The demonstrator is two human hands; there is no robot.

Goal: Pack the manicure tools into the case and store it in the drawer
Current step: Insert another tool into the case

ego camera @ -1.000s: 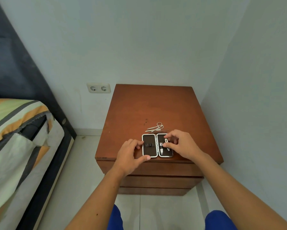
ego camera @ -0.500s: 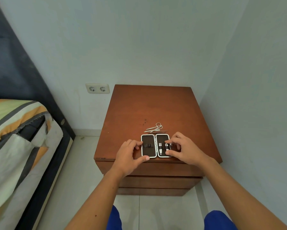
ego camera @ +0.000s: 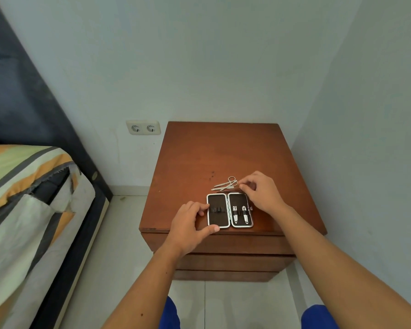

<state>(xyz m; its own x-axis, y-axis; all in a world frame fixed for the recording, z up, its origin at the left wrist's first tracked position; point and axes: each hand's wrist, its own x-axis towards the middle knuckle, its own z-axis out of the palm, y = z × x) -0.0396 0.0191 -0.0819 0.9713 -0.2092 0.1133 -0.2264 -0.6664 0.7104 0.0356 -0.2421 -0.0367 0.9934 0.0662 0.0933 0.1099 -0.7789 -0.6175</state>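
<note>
Fingers of our left hand [ego camera: 190, 224] spread and press the open manicure case [ego camera: 229, 210] still on the nightstand [ego camera: 223, 150], while our right hand [ego camera: 261, 191] pinches toward the loose scissors [ego camera: 228, 182] just beyond its fingertips, two clippers [ego camera: 240, 213] already strapped in.

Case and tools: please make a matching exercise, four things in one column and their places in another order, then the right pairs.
Things:
1. case
2. clippers
3. scissors
4. left hand

Places:
A. loose on the nightstand, behind the case
B. strapped in the case's right half
C. open flat near the front edge
D. at the case's left edge

Pairs: 1-C, 2-B, 3-A, 4-D
</note>
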